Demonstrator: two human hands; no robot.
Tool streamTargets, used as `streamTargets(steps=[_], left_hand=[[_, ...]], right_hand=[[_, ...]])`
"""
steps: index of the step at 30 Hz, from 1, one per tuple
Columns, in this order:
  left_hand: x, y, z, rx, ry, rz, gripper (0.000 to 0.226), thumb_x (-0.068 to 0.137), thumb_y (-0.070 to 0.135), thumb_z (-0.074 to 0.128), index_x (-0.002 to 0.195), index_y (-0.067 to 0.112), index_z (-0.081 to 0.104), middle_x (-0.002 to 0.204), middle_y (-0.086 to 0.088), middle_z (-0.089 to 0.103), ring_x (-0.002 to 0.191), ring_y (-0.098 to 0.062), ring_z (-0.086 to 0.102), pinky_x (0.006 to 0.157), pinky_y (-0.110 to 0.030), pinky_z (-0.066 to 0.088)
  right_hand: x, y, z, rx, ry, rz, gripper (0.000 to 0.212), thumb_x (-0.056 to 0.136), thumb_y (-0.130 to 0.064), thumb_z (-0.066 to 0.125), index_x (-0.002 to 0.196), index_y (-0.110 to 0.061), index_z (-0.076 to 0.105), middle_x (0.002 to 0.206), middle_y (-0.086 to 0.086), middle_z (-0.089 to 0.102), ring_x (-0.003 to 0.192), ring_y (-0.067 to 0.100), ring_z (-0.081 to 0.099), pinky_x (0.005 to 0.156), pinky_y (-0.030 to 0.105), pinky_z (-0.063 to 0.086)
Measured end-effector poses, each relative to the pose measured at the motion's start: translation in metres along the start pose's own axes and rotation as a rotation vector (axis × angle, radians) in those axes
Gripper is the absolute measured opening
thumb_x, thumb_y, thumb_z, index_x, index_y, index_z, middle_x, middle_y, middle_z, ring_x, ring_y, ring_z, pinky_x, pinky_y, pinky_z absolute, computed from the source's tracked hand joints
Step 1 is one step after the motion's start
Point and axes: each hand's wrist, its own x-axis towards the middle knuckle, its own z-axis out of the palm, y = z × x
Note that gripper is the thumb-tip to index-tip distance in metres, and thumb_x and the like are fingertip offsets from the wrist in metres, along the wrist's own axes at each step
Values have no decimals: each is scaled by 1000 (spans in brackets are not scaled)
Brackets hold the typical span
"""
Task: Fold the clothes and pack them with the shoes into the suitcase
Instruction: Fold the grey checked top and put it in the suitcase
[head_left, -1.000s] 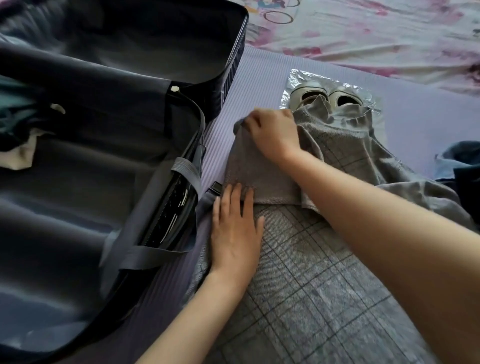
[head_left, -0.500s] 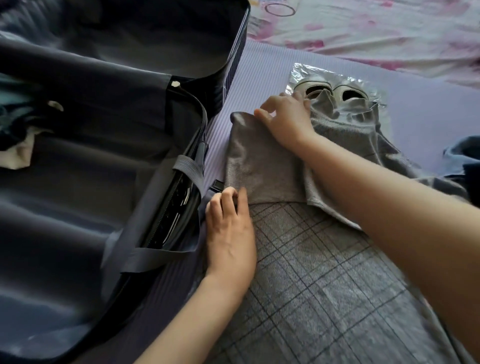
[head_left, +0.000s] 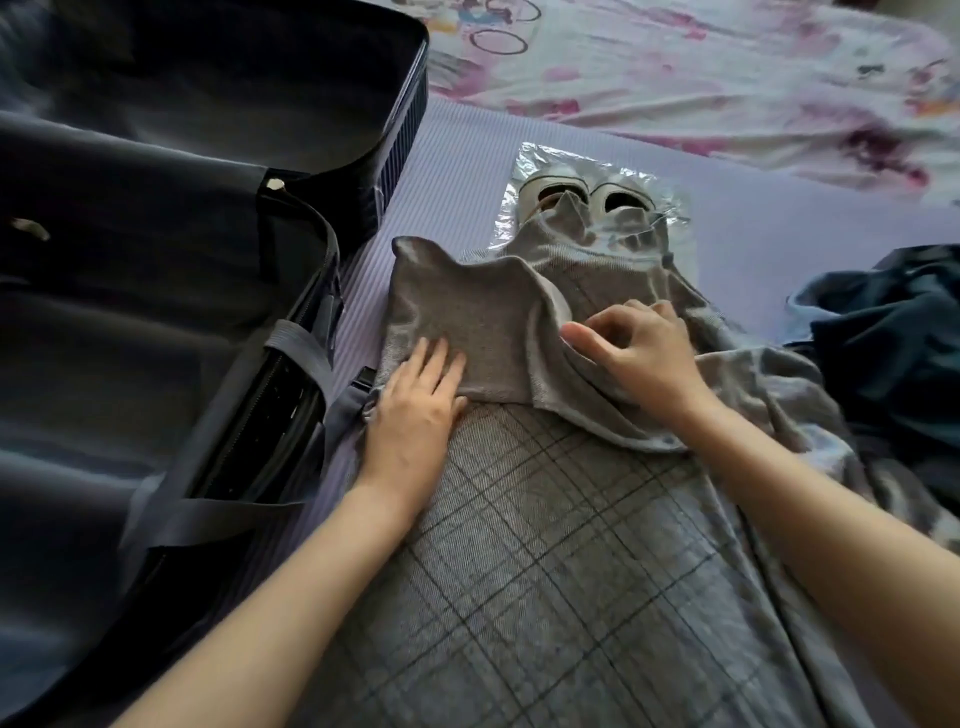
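A grey checked garment (head_left: 545, 545) lies spread on the purple mat, its plain grey sleeve (head_left: 462, 317) folded across the chest. My left hand (head_left: 415, 410) presses flat on the sleeve's lower edge. My right hand (head_left: 639, 353) rests on the fabric to the right of the fold, fingers curled, thumb out; I cannot tell if it pinches cloth. A pair of pale shoes (head_left: 587, 200) sits on a clear plastic bag (head_left: 540, 161) beyond the garment's collar. The open dark suitcase (head_left: 130, 322) lies to the left.
A dark blue garment (head_left: 883, 332) lies crumpled at the right edge. The purple mat (head_left: 457, 171) runs between suitcase and garment. A pink patterned sheet (head_left: 727, 67) covers the far side. Grey straps (head_left: 296, 343) hang over the suitcase rim.
My right hand let go of the sleeve's far corner and moved right and nearer, onto the fabric beside the fold. My left hand stayed pressing on the sleeve edge.
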Motion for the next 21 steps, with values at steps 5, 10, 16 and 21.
streamTargets(steps=[5, 10, 16, 21], left_hand=[[-7, -13, -4, 40, 112, 30, 49, 76, -17, 57, 121, 2, 61, 127, -15, 60, 123, -35, 51, 101, -47, 40], [-13, -21, -19, 81, 178, -58, 42, 77, -14, 40, 108, -3, 66, 123, -22, 60, 124, -41, 48, 103, -51, 33], [-18, -1, -21, 85, 58, -66, 39, 95, 19, 45, 130, 5, 54, 138, -19, 48, 137, -36, 31, 112, -47, 25], [31, 22, -32, -72, -2, -87, 49, 103, 30, 26, 148, 11, 21, 157, -12, 12, 146, -22, 0, 119, -36, 1]], right_hand=[[-11, -7, 6, -48, -52, -114, 41, 77, -61, 63, 90, -23, 71, 88, -8, 65, 89, 17, 52, 83, 34, 41], [12, 3, -11, 226, 129, 142, 27, 95, -27, 53, 78, -8, 64, 73, 6, 61, 72, 20, 54, 71, 38, 43], [32, 3, -23, -313, 24, 156, 30, 92, -42, 56, 96, -14, 66, 100, 10, 67, 95, 30, 59, 82, 37, 43], [21, 4, -8, -355, 189, 27, 31, 90, -43, 58, 101, -14, 61, 107, 7, 64, 104, 26, 51, 96, 39, 33]])
